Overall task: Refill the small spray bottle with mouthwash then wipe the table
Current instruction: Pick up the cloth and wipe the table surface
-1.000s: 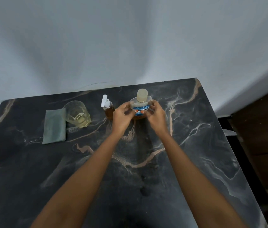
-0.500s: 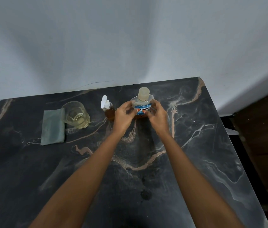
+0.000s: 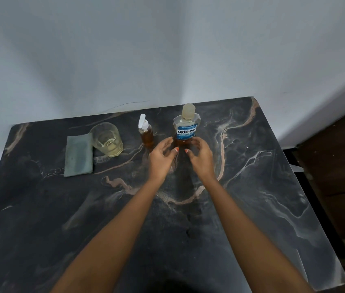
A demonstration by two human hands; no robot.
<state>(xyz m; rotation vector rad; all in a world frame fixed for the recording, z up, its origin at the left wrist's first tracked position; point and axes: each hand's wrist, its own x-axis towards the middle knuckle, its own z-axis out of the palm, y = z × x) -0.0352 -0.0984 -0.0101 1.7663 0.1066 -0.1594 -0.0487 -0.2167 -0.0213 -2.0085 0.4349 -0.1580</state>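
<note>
The mouthwash bottle (image 3: 186,127) stands upright with its cap on, near the far edge of the dark marble table (image 3: 262,187); it has a blue label and brown liquid low inside. Left of it stands the small spray bottle (image 3: 147,134), white nozzle on top, amber liquid inside. My left hand (image 3: 160,158) and my right hand (image 3: 200,157) hover just in front of the mouthwash bottle with fingers relaxed, apart from it and holding nothing. A grey-green folded cloth (image 3: 79,154) lies at the far left.
A clear glass (image 3: 107,139) with a little pale yellow liquid stands between the cloth and the spray bottle. A grey wall rises right behind the table. Dark wooden furniture (image 3: 336,166) sits past the table's right edge.
Both hands held the mouthwash bottle by its sides before; now they have let go and drawn back toward me, and the bottle stands on its own.
</note>
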